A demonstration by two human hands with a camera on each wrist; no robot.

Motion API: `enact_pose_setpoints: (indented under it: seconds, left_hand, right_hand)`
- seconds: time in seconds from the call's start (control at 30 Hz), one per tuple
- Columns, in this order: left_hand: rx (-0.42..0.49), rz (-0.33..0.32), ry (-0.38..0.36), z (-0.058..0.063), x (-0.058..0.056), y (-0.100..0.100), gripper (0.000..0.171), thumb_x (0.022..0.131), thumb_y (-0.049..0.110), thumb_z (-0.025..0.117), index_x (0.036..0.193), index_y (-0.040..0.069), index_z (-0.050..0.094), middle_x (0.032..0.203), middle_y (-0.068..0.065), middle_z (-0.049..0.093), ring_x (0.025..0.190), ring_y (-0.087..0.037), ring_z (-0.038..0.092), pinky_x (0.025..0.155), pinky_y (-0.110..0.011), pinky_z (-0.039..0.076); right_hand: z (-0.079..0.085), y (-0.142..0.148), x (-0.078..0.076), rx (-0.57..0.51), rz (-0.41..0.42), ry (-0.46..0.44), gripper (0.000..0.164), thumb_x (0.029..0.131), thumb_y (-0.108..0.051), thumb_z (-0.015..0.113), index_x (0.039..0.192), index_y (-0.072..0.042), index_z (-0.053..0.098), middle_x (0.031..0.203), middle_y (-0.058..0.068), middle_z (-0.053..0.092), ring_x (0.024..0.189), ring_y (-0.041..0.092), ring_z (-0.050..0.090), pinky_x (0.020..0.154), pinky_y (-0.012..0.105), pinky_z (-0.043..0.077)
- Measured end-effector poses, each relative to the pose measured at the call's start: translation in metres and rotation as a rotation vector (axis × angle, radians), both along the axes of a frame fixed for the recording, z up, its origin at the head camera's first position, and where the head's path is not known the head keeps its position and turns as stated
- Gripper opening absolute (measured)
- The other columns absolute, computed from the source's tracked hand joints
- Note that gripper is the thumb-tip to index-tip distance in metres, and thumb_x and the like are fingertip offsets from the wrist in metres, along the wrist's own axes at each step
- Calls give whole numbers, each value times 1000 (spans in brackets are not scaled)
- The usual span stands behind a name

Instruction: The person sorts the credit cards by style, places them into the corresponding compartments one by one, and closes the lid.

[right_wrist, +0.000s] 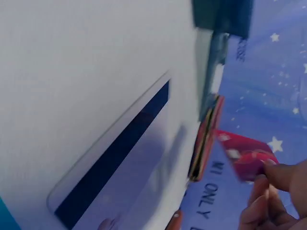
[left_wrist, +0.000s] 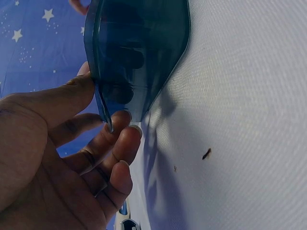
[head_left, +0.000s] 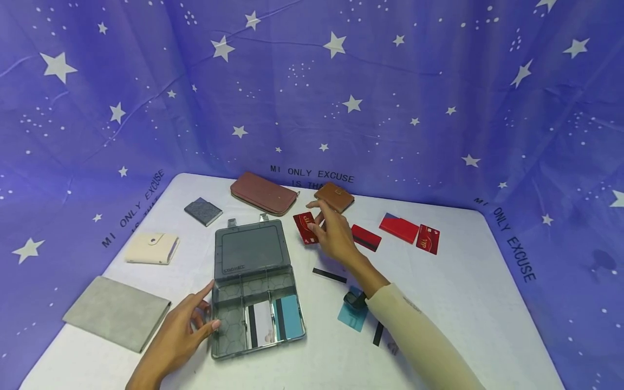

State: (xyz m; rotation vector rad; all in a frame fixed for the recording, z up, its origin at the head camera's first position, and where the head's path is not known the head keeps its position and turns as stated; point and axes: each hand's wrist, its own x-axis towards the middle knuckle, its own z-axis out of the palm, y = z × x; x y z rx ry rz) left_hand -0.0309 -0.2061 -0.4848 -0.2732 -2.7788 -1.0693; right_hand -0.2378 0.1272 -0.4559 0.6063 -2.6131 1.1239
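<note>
- One red card is just right of the raised lid, pinched by the right hand at one end, probably to leave the rest free.
- The left hand curls its fingers round the case's left side, apparently to steady it.
- The folded-back lid leaves the compartments uncovered; a white card and teal card lie in the middle and right ones, seemingly kept apart by dividers.
- The left compartment offers room; the brown wallet sits near the tabletop's far edge.

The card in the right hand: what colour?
The card is red with pale lettering; head view shows it best.
</note>
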Motion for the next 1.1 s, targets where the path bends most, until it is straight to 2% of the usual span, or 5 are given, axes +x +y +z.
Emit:
enact_pose_setpoints:
  seconds: [0.33,0.67,0.77,0.9,1.1]
  left_hand:
    - [7,-1,-4,0,1,-1,83,80,17,82,152,20,42,100,-2,63,64,4,48,54,-20,42]
    - [10,6,-36,1,0,0,81,81,17,82,151,15,43,100,-3,63,65,3,48,54,-20,42]
    - [12,13,-63,1,0,-1,81,81,18,82,152,16,43,101,-3,63,66,3,49,55,-21,42]
    - [11,23,-99,2,0,-1,81,81,20,82,152,17,43,102,-4,63,66,2,49,55,-21,42]
    - [11,11,-66,0,0,-1,81,81,20,82,152,16,43,101,-3,63,65,3,49,54,-20,42]
  right_hand:
    - [19,-26,37,-226,149,-81,41,85,-16,79,122,-23,60,80,-3,63,69,13,59,61,27,51]
    - [19,-64,82,-379,338,-348,33,89,-18,75,119,-19,59,80,1,72,61,25,69,52,34,57]
    - [17,-74,94,-385,374,-396,29,91,-17,72,117,-18,60,79,1,73,65,30,71,54,34,58]
    - [12,-86,107,-345,395,-421,26,91,-16,72,115,-18,61,79,-3,73,67,27,72,58,32,59]
    - [5,-101,123,-198,409,-379,26,89,-19,74,112,-15,63,78,-8,72,62,16,68,54,23,54]
